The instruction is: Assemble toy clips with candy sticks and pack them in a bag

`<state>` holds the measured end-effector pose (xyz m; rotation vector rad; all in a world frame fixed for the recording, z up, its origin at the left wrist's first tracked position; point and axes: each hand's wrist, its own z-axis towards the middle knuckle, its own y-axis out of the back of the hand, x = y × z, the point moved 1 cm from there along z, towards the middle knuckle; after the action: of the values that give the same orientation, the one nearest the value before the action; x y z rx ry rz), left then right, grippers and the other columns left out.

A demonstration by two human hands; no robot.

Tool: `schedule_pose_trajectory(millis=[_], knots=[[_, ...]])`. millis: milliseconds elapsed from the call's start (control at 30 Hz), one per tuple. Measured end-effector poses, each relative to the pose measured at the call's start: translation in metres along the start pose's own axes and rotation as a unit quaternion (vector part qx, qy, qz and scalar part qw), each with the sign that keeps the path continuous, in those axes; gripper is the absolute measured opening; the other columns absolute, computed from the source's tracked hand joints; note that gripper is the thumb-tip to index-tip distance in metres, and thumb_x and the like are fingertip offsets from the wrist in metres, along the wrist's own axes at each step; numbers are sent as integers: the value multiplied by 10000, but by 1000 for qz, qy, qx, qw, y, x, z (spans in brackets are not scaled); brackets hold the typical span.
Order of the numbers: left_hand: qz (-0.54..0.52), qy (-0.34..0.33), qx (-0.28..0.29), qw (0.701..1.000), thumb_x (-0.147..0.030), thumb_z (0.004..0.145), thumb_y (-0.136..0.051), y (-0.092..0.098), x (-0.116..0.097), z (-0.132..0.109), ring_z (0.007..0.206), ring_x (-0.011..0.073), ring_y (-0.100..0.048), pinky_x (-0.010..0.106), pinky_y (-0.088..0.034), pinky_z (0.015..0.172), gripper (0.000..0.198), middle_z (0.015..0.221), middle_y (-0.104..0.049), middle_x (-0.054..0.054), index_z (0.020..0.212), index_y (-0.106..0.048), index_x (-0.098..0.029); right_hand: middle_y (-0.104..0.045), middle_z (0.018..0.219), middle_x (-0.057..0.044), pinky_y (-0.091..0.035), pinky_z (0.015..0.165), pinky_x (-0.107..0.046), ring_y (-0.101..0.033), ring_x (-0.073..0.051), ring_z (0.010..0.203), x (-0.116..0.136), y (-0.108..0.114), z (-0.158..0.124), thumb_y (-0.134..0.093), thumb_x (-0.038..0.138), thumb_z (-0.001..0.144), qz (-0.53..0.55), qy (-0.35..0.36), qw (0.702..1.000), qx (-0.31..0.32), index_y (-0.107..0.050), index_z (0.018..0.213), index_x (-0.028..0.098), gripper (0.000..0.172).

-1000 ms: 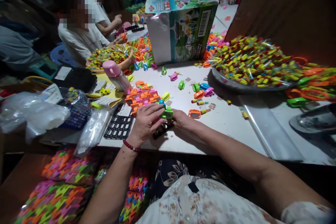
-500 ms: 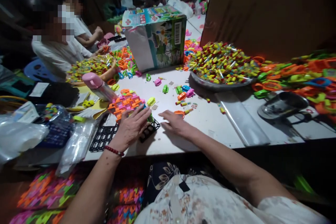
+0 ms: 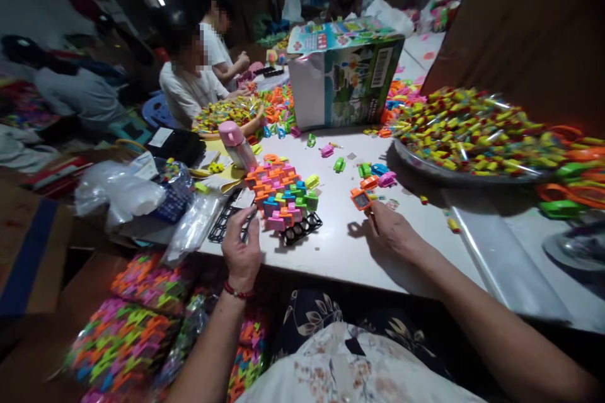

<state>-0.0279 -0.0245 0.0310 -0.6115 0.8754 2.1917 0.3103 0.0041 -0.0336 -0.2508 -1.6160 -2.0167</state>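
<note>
A: So, where do I stand on this one?

B: On the white counter [image 3: 340, 245], the block of coloured toy pieces [image 3: 283, 192] sits packed on a black grid tray [image 3: 302, 230], with a few cells at the near end bare. I judge the filling of that tray to be well along, not finished.

A: And my hands?

B: My left hand [image 3: 242, 249] rests at the counter's near edge, just beside the tray, fingers loosely spread and holding nothing. My right hand [image 3: 392, 233] is off to the right, well apart from the tray, fingertips pinched on an orange piece [image 3: 361, 199] lifted just clear of the counter.

A: What does the next move ask of me?

B: By my reading, carrying that piece left to a bare cell and turning it so it seats like its neighbours. The left hand is near enough to steady the tray.

A: What else is around?

B: The printed box [image 3: 345, 75] stands at the back, the metal pan [image 3: 425, 167] heaped with yellow tubes is to the right, and a pink bottle [image 3: 237, 145] leans behind the block. Loose pieces [image 3: 373, 170] lie scattered beyond my right hand. Two co-workers [image 3: 189, 85] sit far left.

A: Anything in the way?

B: Nothing lies between the orange piece and the tray; only the packed block crowds the bare cells.
</note>
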Motion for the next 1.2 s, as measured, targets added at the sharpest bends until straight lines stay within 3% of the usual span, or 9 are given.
schedule_pose_trajectory(millis=[67, 133, 200, 300, 467, 633, 800, 933, 1200], knots=[[9, 68, 3, 998, -299, 951, -573, -1, 10, -32, 1022, 184, -641, 344, -524, 918, 202, 1070, -681, 72, 1093, -661, -185, -599, 750, -41, -409, 614, -296, -517, -178, 626, 23, -10, -1, -427, 246, 896, 108, -10, 994, 20, -539, 1007, 179, 171], [9, 112, 68, 991, -301, 927, -603, -7, 20, -55, 1003, 184, -644, 323, -542, 858, 208, 1070, -681, 73, 1088, -665, -185, -627, 771, -36, -444, 653, -293, -557, -174, 664, 52, -24, 0, -467, 288, 890, 214, 11, 976, 46, -565, 955, 185, 156], [9, 121, 133, 984, -293, 903, -627, -14, 27, -64, 1031, 195, -639, 338, -546, 879, 216, 1091, -682, 78, 1086, -675, -188, -653, 819, -42, -470, 704, -294, -593, -178, 737, 81, -41, 4, -497, 306, 891, 298, 34, 951, 73, -597, 881, 184, 158], [23, 95, 185, 978, -250, 849, -671, -23, 34, -60, 1052, 214, -621, 378, -532, 935, 189, 1078, -682, 76, 1028, -700, -196, -672, 881, -41, -480, 751, -285, -610, -177, 808, 115, -65, 11, -508, 235, 878, 359, 60, 928, 83, -635, 888, 179, 138], [33, 75, 249, 965, -167, 778, -705, -33, 42, -49, 956, 203, -612, 346, -523, 854, 170, 977, -674, 58, 947, -713, -185, -676, 901, -51, -466, 756, -257, -608, -165, 817, 131, -90, 20, -519, 108, 830, 295, 124, 943, 92, -663, 892, 169, 168], [48, 73, 242, 966, -96, 761, -651, -39, 49, -55, 970, 217, -592, 354, -493, 860, 188, 971, -665, 66, 923, -711, -172, -666, 842, -56, -438, 696, -255, -579, -166, 748, 125, -103, 21, -540, 143, 849, 240, 125, 956, 116, -667, 855, 163, 129], [66, 99, 252, 960, -93, 730, -647, -41, 47, -56, 993, 232, -582, 358, -480, 851, 200, 986, -660, 63, 900, -701, -182, -683, 951, -112, -453, 778, -307, -593, -211, 844, 129, -104, 23, -556, 134, 822, 191, 117, 965, 134, -669, 966, 146, 183], [53, 105, 260, 958, -181, 789, -626, -38, 44, -53, 940, 225, -590, 338, -474, 796, 49, 930, -645, 65, 829, -654, -178, -692, 920, -125, -455, 735, -301, -599, -216, 802, 142, -101, 25, -556, 171, 843, 136, 88, 977, 141, -669, 959, 148, 163], [93, 109, 248, 958, -317, 773, -611, -40, 57, -51, 854, 243, -596, 341, -455, 720, 115, 852, -621, 52, 820, -608, -212, -709, 968, -135, -469, 710, -313, -636, -242, 813, 154, -95, 30, -583, 226, 854, 69, 51, 986, 142, -690, 1040, 165, 224]])
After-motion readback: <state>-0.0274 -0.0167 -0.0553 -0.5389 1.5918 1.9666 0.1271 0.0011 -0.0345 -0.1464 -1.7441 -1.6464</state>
